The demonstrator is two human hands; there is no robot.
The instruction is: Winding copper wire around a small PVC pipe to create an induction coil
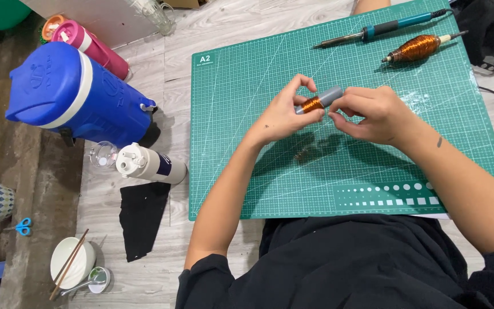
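Left hand: the left hand (284,117) is closed around the near end of a short grey tube (328,97), thumb and fingers pinching the band of copper wire (312,105) wound on it.
Right hand: the right hand (373,114) holds the other end, fingertips curled shut near the tube; whether they also pinch a loose strand is too fine to tell.
Where the tube is: raised just above the green cutting mat (247,171), between the two hands, its shadow on the mat below.
On the mat behind: a soldering iron (381,30) with a blue-green handle, and beside it a bulging copper coil (418,48) on a rod, both well apart from the hands.
Off the mat: a blue water jug (75,94), a pink bottle (92,48), a white bottle (147,165), a black cloth (141,217), a white bowl with chopsticks (71,263).
Risk, winding: if the left pinch loosens, the turns would likely spring loose and slide along the smooth tube.
Risk, wire: thin wire pulled hard may kink or snap.
Risk, iron: whether the iron is hot cannot be told; a careless reach past it could burn a forearm.
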